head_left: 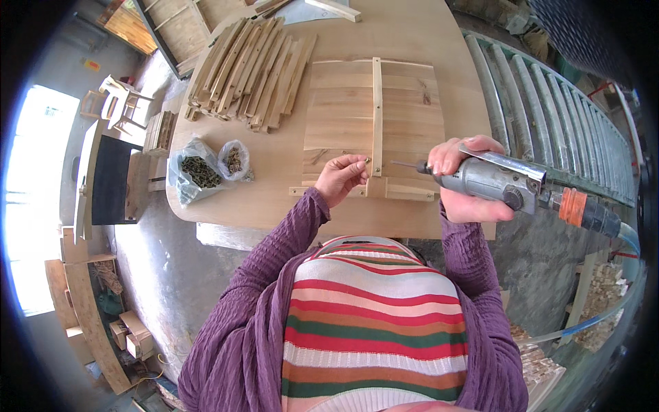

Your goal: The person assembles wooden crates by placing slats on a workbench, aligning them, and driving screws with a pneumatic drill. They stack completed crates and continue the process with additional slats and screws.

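Observation:
My right hand (461,180) is wrapped round a grey metal air screwdriver (484,180) with an orange hose fitting; its thin bit points left, over the wooden panel. Between the thumb and fingertips of my left hand (341,177) is a small screw (368,161), held close to the tip of the bit. Beneath both hands lies the square wooden panel (408,110). A narrow wooden strip (377,103) with screw holes runs up its middle, and another strip (410,193) crosses its near edge. A small wood block (376,187) sits where the strips meet.
Stacked wooden strips (250,72) cover the table's far left. Nearer stand two plastic bags of small hardware, one large (199,172) and one small (234,161). A metal roller conveyor (549,103) runs along the right. The clear air hose (621,292) curves down at the right.

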The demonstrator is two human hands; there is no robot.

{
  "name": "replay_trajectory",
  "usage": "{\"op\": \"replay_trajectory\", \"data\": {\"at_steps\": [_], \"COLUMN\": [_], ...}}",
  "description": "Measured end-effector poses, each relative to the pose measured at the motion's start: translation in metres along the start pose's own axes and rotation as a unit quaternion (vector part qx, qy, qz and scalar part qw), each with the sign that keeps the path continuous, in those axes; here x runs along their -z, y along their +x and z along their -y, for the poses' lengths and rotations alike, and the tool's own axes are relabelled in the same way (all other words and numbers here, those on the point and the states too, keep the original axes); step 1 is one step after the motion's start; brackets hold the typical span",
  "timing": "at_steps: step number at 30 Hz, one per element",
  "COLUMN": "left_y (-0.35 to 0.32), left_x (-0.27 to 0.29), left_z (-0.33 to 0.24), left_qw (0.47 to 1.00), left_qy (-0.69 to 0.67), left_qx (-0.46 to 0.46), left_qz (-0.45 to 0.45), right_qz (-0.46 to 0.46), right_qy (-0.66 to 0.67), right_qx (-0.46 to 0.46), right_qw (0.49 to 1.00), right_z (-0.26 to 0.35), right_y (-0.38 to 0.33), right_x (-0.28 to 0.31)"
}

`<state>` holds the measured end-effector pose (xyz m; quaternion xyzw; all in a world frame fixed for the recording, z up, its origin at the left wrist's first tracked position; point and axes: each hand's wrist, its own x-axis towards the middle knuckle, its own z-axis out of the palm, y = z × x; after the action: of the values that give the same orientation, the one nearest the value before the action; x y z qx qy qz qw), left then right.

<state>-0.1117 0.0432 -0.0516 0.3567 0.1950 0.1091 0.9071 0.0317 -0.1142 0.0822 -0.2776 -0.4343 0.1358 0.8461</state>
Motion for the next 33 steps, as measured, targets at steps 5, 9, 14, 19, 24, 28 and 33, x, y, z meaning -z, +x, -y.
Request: {"op": "replay_trajectory", "data": {"at_steps": [5, 9, 14, 19, 24, 28, 33], "left_y": [0.001, -0.002, -0.003, -0.002, -0.002, 0.000, 0.014], "left_x": [-0.001, -0.002, -0.002, 0.001, 0.005, 0.011, 0.007], "left_z": [0.002, 0.002, -0.002, -0.001, 0.001, -0.005, -0.011], "left_qw": [1.000, 0.999, 0.999, 0.999, 0.999, 0.990, 0.959], "left_qy": [0.001, 0.006, 0.019, 0.019, 0.023, 0.098, 0.267], "left_qx": [-0.008, -0.022, -0.026, -0.022, -0.005, -0.019, -0.066], "left_qz": [0.031, 0.030, 0.031, 0.030, 0.042, 0.099, 0.069], "right_qz": [0.021, 0.024, 0.016, -0.013, -0.039, -0.079, -0.096], "right_qy": [0.010, 0.020, 0.028, 0.033, 0.040, 0.050, 0.042], "right_qx": [-0.025, -0.035, -0.046, -0.061, -0.098, -0.164, -0.178], "right_qw": [0.999, 0.999, 0.998, 0.998, 0.994, 0.982, 0.978], "right_z": [-0.011, -0.018, -0.022, -0.024, -0.022, -0.021, -0.027], "right_y": [0.010, 0.010, 0.010, 0.008, 0.008, 0.014, 0.026], "right_x": [-0.013, -0.017, -0.017, -0.017, -0.013, -0.006, -0.001]}}
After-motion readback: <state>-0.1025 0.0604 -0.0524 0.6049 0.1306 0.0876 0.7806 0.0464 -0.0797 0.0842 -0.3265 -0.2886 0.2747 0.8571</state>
